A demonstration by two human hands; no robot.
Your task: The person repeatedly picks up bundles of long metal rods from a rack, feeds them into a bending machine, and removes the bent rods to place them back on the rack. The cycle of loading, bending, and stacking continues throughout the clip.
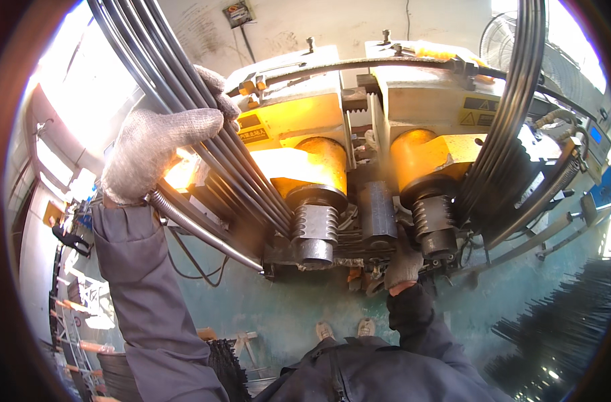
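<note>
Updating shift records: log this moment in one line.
Left hand: around left rod bundle | Right hand: near right ridged cylinder, grip unclear

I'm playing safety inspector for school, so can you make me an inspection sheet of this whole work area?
Surface: green floor, pale marks in places.
Job's things: left rod bundle and right rod bundle, both slanting down beside ridged cylinders on the yellow-and-white machine.
Clutter: dense dark pile at lower right.
Hands: gloved left hand grips the left rod bundle; gloved right hand is low beside the dark block, its grip unclear.
Cables: black cable loops at left; a hose crosses the machine's top.
Surroundings: pale wall; apparently a fan at upper right.
</note>
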